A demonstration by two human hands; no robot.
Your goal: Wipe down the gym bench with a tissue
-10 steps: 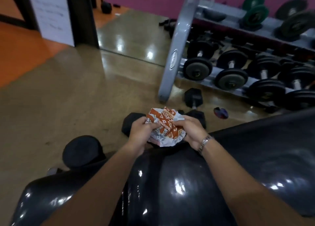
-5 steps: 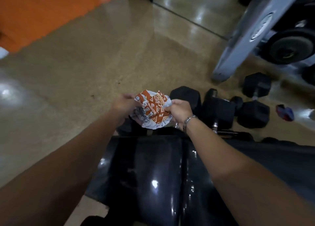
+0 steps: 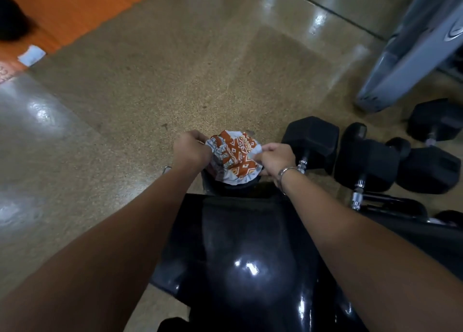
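The glossy black gym bench (image 3: 240,251) fills the lower middle of the head view. Beyond its far end, both hands hold a white tissue with an orange printed pattern (image 3: 234,156) in the air. My left hand (image 3: 191,150) grips its left edge. My right hand (image 3: 274,157), with a metal bracelet on the wrist, pinches its right edge. The tissue is crumpled and partly spread between them, above the bench's end and not touching the pad.
Several black hex dumbbells (image 3: 368,161) lie on the floor right of the bench end. A grey rack leg (image 3: 411,56) stands at the upper right. Speckled tan floor (image 3: 150,93) stretches ahead and left, with orange flooring (image 3: 75,8) at the top left.
The view has tipped down and turned left, so the dumbbell rack has left the frame. Both hands still hold the tissue, now spread slightly wider past the bench end.
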